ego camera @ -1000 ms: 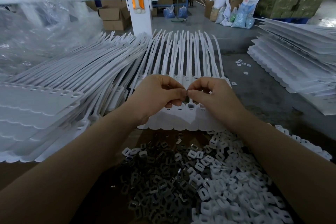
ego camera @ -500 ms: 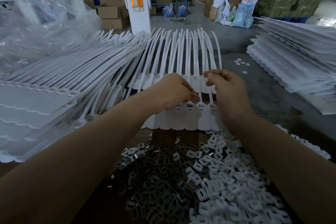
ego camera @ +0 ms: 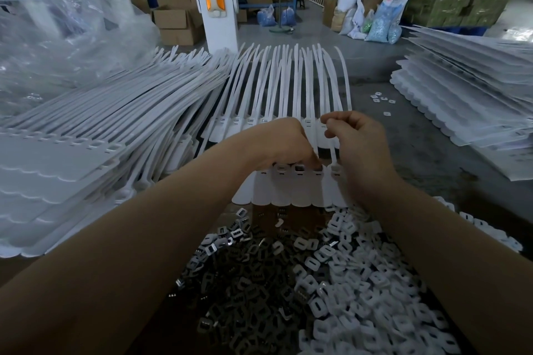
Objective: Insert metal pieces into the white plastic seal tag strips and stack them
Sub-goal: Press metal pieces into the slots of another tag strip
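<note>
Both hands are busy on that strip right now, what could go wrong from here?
1. The right hand pinches one thin tail; pulling hard may bend it or tug the whole strip askew.
2. The left hand hides the slot it presses, so a crooked insert could go unnoticed.
3. Forearms hover over the loose metal pieces and could scatter them.

- Two bare forearms run in from the bottom corners of the view; no sleeve edge shows on either.
- Left hand (ego camera: 284, 143): seen from the back, no glove, no ring showing, no watch or band at the wrist.
- Right hand (ego camera: 362, 143): also ungloved, wrist bare, no jewellery showing on the parts seen.
- Fingers (ego camera: 334, 121) of the right hand: nails too small and blurred to tell their state.
- No clothing, shoulders or torso show.
</note>
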Available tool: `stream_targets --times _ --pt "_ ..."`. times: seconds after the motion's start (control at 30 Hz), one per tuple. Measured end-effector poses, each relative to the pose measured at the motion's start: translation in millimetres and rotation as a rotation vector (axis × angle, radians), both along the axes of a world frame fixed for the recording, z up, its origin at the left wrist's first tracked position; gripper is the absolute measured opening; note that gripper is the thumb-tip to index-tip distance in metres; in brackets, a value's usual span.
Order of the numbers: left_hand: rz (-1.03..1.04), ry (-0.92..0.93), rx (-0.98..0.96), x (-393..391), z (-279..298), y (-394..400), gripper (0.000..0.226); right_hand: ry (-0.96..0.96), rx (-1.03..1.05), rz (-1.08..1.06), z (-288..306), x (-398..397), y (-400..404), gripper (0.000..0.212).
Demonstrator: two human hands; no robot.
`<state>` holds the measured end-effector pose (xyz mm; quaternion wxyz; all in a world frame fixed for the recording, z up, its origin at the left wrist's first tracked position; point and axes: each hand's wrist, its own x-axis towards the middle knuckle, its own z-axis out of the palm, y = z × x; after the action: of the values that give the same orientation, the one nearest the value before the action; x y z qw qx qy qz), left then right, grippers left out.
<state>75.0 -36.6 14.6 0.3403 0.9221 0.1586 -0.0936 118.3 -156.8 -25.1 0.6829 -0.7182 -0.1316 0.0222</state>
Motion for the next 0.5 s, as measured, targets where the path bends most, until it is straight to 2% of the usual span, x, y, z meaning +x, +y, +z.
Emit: stream_targets --times 0.27,0.5 --pt "-0.014 -0.015 0.072 1.5 -1.0 -1.3 0.033 0.004 -0.012 0.009 0.2 0.9 -0.6 0.018" --pt "-0.09 -0.174 0.119 -6.8 -8.5 -0.1 0.016 -0.004 -0.006 -0.001 -2.5 2.9 -0.5 0.018"
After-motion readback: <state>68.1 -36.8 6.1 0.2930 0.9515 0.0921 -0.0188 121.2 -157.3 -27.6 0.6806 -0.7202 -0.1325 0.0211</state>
